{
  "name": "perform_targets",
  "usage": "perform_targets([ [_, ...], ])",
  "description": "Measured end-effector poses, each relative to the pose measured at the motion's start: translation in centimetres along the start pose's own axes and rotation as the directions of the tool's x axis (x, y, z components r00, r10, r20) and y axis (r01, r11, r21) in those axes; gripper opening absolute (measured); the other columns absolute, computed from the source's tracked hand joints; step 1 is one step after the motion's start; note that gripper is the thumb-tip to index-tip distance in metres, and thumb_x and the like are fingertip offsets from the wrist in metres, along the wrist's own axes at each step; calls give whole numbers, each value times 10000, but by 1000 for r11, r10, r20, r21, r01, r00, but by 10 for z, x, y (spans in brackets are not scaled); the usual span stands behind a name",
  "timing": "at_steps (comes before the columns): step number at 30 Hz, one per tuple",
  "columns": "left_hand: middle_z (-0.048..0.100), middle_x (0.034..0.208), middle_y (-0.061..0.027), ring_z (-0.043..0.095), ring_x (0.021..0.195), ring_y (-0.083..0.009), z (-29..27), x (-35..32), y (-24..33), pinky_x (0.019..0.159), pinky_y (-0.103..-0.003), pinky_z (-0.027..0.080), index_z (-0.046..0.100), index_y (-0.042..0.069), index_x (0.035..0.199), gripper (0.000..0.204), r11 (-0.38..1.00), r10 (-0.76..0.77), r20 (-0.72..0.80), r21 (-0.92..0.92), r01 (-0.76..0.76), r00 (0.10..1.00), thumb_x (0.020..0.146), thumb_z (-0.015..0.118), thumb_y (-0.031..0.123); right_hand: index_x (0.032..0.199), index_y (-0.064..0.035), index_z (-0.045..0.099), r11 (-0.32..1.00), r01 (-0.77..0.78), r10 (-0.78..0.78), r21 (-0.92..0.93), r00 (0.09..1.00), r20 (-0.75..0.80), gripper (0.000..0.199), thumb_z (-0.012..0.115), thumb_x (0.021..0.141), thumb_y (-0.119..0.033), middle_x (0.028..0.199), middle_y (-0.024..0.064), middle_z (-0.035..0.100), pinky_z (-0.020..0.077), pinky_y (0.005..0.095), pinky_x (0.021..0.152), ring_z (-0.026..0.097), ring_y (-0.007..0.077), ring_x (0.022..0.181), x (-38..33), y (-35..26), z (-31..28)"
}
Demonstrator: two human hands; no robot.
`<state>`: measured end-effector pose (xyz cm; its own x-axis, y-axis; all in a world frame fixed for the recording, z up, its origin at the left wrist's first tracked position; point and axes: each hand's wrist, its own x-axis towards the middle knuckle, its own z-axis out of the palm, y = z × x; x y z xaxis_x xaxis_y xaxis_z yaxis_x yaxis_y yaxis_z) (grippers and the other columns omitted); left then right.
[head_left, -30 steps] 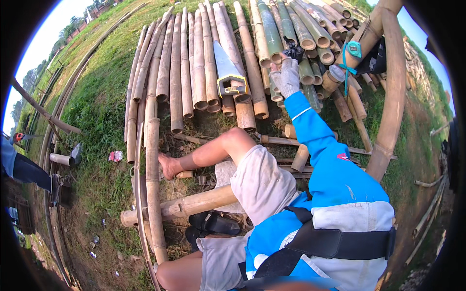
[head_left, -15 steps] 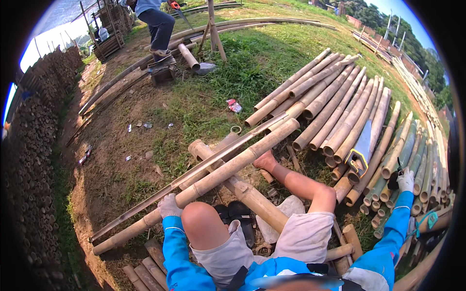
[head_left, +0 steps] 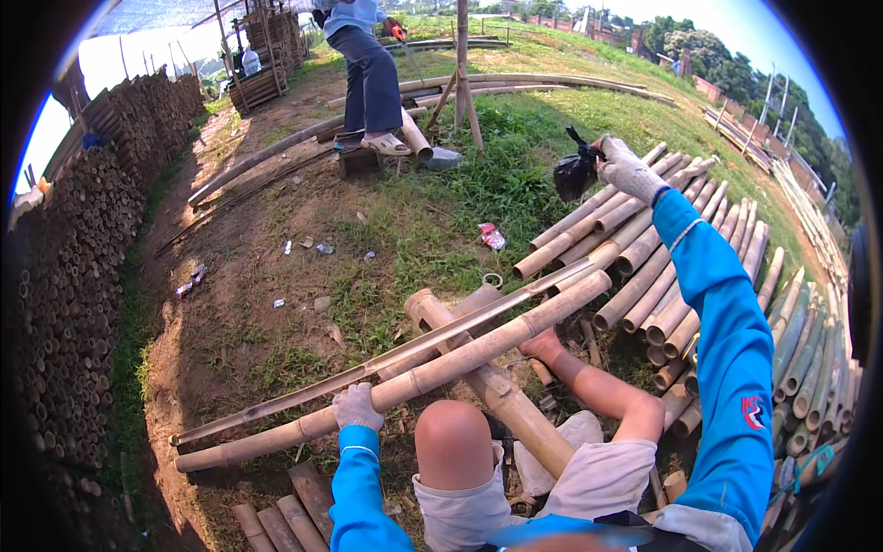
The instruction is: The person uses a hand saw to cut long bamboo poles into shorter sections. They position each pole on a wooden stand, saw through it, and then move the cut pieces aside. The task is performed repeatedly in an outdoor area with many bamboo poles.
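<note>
My right hand (head_left: 629, 172), in a whitish glove, is raised out in front on the right. It grips a small black plastic bag (head_left: 577, 175) whose knotted top sticks up. Below and to the left, my gloved left hand (head_left: 357, 408) is closed on a long bamboo pole (head_left: 451, 368). That pole lies slantwise across a thicker bamboo log (head_left: 520, 416) in front of my knees. A split bamboo length (head_left: 303, 397), hollow side up, runs along the pole's far side. The yellow-handled saw seen earlier is hidden, apparently behind my right arm.
Bamboo poles (head_left: 635, 290) are piled at the right, greenish ones (head_left: 805, 340) further out. Short pieces (head_left: 280, 524) lie at lower left. A stacked bamboo wall (head_left: 78, 304) lines the left. Farther off, a person (head_left: 363, 74) holds an orange-handled saw (head_left: 397, 33). Litter (head_left: 491, 236) dots the ground.
My right hand has swung from the far right pile up and inward, carrying the black bag. The view has shifted, and my left hand stays on the bamboo pole.
</note>
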<state>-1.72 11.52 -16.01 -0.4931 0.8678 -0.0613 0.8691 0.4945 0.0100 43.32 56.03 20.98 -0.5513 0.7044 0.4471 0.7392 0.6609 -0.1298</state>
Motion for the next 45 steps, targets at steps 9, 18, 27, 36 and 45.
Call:
perform_targets([
  [9, 720, 1217, -74, 711, 1176, -309, -3, 4, 0, 1033, -474, 534, 706, 188, 1214, 556, 1000, 23, 21, 16, -23, 1000, 746, 914, 405, 1221, 8, 754, 949, -252, 301, 189, 904, -304, 621, 759, 847, -488, 1241, 280, 758, 569, 489, 1021, 705, 447, 1201, 224, -137, 2],
  [18, 750, 1123, -104, 720, 1132, -330, -5, 3, -4, 997, -478, 539, 730, 190, 1129, 455, 995, 27, -36, -96, -30, 999, 744, 897, 363, 1253, -3, 743, 966, -119, 231, 231, 800, -553, 592, 788, 849, -433, 1121, 274, 781, 601, 503, 963, 759, 432, 1100, 362, -141, 29],
  [27, 735, 1115, -107, 716, 1120, -337, 3, 5, -9, 1003, -490, 525, 725, 183, 1148, 445, 992, 40, -51, -120, -46, 998, 750, 879, 308, 1223, 45, 642, 969, 133, 15, 210, 811, -584, 532, 768, 887, -348, 944, 254, 742, 578, 478, 748, 740, 398, 899, 389, -162, 62],
  [36, 713, 1141, -99, 699, 1166, -336, 15, 3, -13, 1013, -507, 540, 695, 178, 1193, 532, 989, 53, -92, -136, -65, 994, 731, 922, 314, 1524, -4, 529, 868, 371, -331, 331, 928, -173, 516, 677, 1085, -232, 1301, 196, 651, 554, 394, 959, 680, 265, 1083, 170, -189, 74],
  [45, 784, 1025, -149, 783, 1005, -378, -13, -5, -27, 861, -528, 594, 691, 112, 1231, 513, 978, 184, 148, -126, -166, 972, 768, 867, 245, 1605, -10, 433, 540, -405, 26, 738, 884, 466, 565, 630, 1138, -258, 1405, 133, 574, 540, 306, 944, 641, 156, 1114, -320, -91, 173],
])
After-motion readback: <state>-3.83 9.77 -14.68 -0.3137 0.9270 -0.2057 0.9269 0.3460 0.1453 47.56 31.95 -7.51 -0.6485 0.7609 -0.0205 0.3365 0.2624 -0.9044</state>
